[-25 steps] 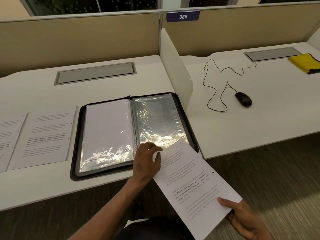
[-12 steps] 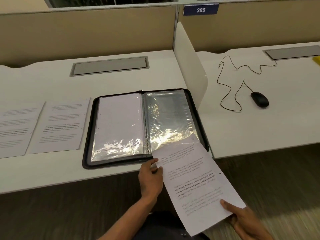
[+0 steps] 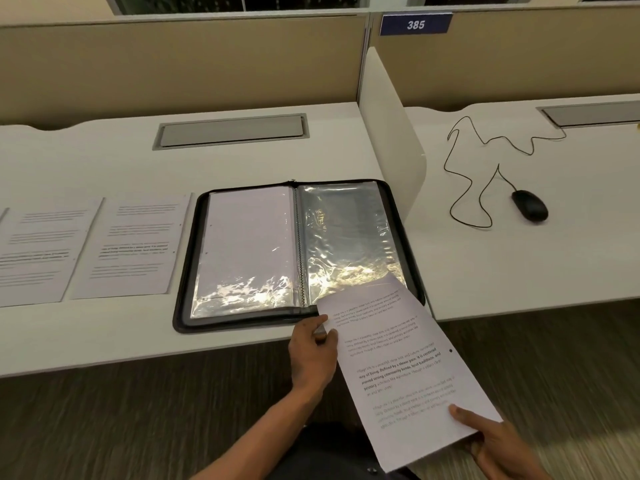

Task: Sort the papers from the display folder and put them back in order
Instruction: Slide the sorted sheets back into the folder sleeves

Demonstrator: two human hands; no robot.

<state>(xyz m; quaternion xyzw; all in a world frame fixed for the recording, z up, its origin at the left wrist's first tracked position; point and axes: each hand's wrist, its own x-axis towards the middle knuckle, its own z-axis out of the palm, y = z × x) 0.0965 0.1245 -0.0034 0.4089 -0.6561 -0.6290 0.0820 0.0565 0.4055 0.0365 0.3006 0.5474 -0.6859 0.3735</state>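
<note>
A black zip display folder (image 3: 187, 271) lies open on the white desk (image 3: 104, 161). Its left sleeve holds a blank-looking sheet and its right sleeve (image 3: 343, 233) looks empty and shiny. I hold a printed sheet (image 3: 405, 368) slanted off the desk's front edge, its top corner over the folder's lower right. My left hand (image 3: 313, 355) pinches the sheet's left edge. My right hand (image 3: 491, 445) grips its bottom right corner, thumb on top. Two more printed sheets (image 3: 135, 251) lie side by side left of the folder.
A white divider panel (image 3: 391, 133) stands right of the folder. Beyond it, on the neighbouring desk, a black mouse (image 3: 530, 205) lies with a looping cable. Grey cable hatches (image 3: 230, 130) are set in the desks near the back partition.
My left hand has slid from the folder's lower edge down onto the sheet's left edge. The sheet has come a little toward me, and my view has shifted left.
</note>
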